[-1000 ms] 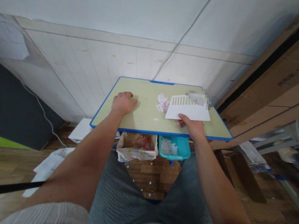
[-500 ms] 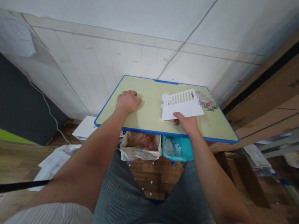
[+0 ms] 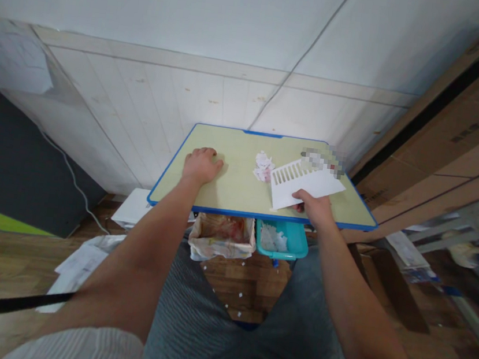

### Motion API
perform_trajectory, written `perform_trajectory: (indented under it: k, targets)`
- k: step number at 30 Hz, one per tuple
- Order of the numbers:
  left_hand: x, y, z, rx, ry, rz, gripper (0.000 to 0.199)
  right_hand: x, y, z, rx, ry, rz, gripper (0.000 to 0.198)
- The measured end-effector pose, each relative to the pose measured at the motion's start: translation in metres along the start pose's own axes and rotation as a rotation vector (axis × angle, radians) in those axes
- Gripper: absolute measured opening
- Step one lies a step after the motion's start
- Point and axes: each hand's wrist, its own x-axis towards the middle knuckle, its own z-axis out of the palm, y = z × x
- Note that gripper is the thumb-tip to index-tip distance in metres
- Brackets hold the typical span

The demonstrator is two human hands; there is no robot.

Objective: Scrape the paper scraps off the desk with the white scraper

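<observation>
On the left part of the yellowish, blue-edged table (image 3: 229,193), my left hand (image 3: 201,166) rests palm down with its fingers spread and nothing in it. My right hand (image 3: 313,206) grips the near edge of a white card (image 3: 296,193), thumb on top and fingers beneath. A row of slots is cut along the card's far side. Just left of the card lies a small heap of white paper scraps (image 3: 264,165), some pinkish. A blurred-out patch covers something beyond the card's far right corner.
Below the table's front edge hang a cloth-lined basket (image 3: 221,247) and a turquoise bin (image 3: 296,247) with whitish pieces inside. Tall cardboard boxes (image 3: 452,153) stand close on the right. White bits are scattered on the wooden floor (image 3: 247,288), and papers (image 3: 80,265) lie at the left.
My right hand has moved the white card to the right and slightly nearer, uncovering the paper scraps. My left hand stays in place on the table.
</observation>
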Motion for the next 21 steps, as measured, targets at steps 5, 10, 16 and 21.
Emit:
perform_trajectory:
  k: [5, 10, 16, 21]
  targets:
    - [0.0001, 0.0006, -0.0019, 0.014, -0.004, -0.002, 0.052, 0.0019, 0.0029, 0.0028, 0.065, 0.02, 0.013, 0.022]
    - [0.0006, -0.0007, -0.0012, 0.031, -0.012, 0.003, 0.054, 0.0028, 0.0068, 0.002, 0.133, 0.045, 0.031, 0.022]
    - [0.0016, -0.0008, -0.0009, 0.04, -0.006, 0.005, 0.054, 0.0041, 0.0082, -0.0001, 0.204, 0.058, 0.04, 0.025]
    - [-0.0032, -0.0006, -0.0017, 0.042, -0.01, 0.014, 0.054, 0.0082, 0.0057, 0.004, 0.258, 0.14, -0.003, 0.028]
